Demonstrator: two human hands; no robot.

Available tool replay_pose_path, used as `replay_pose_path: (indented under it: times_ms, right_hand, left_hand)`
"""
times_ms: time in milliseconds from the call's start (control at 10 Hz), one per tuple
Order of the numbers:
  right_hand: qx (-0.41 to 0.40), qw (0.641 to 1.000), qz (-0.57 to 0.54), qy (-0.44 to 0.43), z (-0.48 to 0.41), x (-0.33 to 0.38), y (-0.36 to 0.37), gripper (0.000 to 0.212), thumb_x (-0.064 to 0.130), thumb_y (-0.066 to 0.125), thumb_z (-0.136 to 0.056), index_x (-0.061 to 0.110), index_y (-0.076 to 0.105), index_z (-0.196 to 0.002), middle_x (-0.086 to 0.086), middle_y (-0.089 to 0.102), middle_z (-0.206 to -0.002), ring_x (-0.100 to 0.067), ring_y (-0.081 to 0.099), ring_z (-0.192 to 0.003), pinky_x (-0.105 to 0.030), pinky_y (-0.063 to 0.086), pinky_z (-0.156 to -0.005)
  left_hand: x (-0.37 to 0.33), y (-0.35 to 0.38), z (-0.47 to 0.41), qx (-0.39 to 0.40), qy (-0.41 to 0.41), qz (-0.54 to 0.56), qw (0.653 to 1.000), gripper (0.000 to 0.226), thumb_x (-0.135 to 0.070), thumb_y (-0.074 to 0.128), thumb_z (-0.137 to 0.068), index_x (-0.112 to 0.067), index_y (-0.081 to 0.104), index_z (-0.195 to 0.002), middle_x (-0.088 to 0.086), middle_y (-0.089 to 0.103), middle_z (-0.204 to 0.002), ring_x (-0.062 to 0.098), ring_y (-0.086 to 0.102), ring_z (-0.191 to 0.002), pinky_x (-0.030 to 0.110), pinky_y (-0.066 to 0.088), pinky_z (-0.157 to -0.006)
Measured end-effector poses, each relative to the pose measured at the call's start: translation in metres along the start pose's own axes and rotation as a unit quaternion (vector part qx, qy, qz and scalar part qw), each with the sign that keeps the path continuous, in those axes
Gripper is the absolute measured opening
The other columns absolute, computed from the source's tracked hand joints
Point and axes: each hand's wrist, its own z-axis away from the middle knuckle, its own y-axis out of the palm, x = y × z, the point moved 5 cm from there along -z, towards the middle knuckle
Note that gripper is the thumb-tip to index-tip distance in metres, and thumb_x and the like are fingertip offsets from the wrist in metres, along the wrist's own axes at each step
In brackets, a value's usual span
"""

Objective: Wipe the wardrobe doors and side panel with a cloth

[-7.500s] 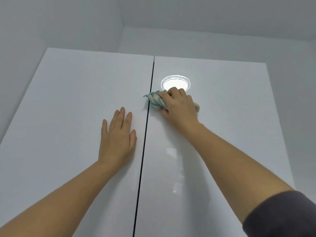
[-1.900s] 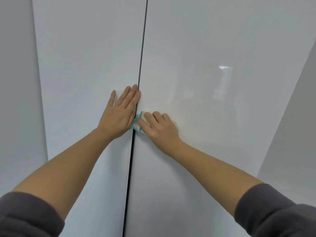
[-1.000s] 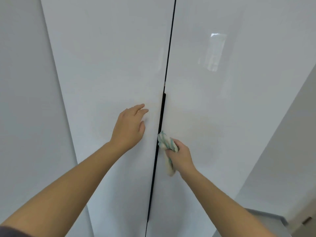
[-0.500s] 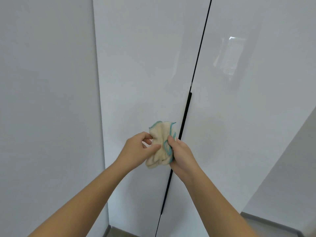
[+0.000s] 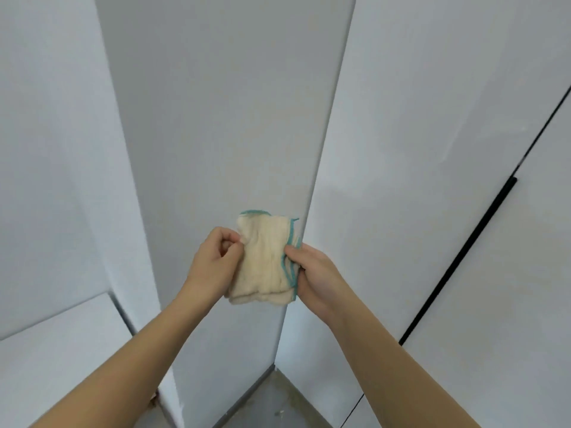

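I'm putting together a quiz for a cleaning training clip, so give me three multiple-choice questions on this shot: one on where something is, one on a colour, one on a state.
1. Where is the cloth?
A. Flat against a door
B. Held up in front of the corner of the wardrobe
C. On the floor

2. What colour is the cloth's trim?
A. Red
B. Teal
C. Black

3. What is the left hand doing?
A. Pressing flat on a door
B. Hanging idle
C. Pinching the cloth

Answers:
1 B: both hands hold it up before the corner edge.
2 B: a teal line runs along its cream edge.
3 C: its curled fingers nip the cloth's left side, while the right hand grips the other side.
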Motion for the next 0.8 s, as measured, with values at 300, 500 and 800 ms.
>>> replay_pose_path:
  times_ms: [300,500,800]
  right_hand:
    - [0.158,0.980,0.104,0.060,-0.061,-0.101,0.183,0.033,-0.008,0.046,-0.092,0.008,0.058,-0.119,-0.006,0.067,-0.106,-0.021,0.065,-0.099,-0.041,0.056,-0.085]
    - [0.152,0.972,0.110,0.143,-0.136,-0.192,0.298,0.028,-0.006,0.045,-0.091,0.006,0.059,-0.112,-0.009,0.064,-0.100,-0.023,0.063,-0.090,-0.038,0.057,-0.077]
    - [0.021,0.931,0.298,0.209,-0.236,-0.261,0.351,0.062,0.017,0.050,-0.093,0.021,0.025,-0.150,-0.002,0.044,-0.136,-0.020,0.048,-0.113,-0.032,0.044,-0.094]
  left_hand:
    - [0.063,-0.207,0.013,-0.224,-0.055,-0.033,0.973,0.020,-0.018,0.038,-0.095,-0.032,0.053,-0.098,-0.004,0.056,-0.084,0.019,0.052,-0.070,0.031,0.045,-0.045]
    - [0.131,-0.342,-0.020,-0.240,-0.135,-0.115,0.954,0.016,-0.024,0.039,-0.099,-0.028,0.051,-0.109,-0.006,0.056,-0.093,0.015,0.055,-0.076,0.045,0.056,-0.059]
    - [0.223,-0.445,-0.104,-0.149,-0.238,-0.294,0.914,0.052,-0.020,0.043,-0.099,-0.011,0.027,-0.147,0.014,0.037,-0.147,0.030,0.043,-0.130,0.039,0.036,-0.103]
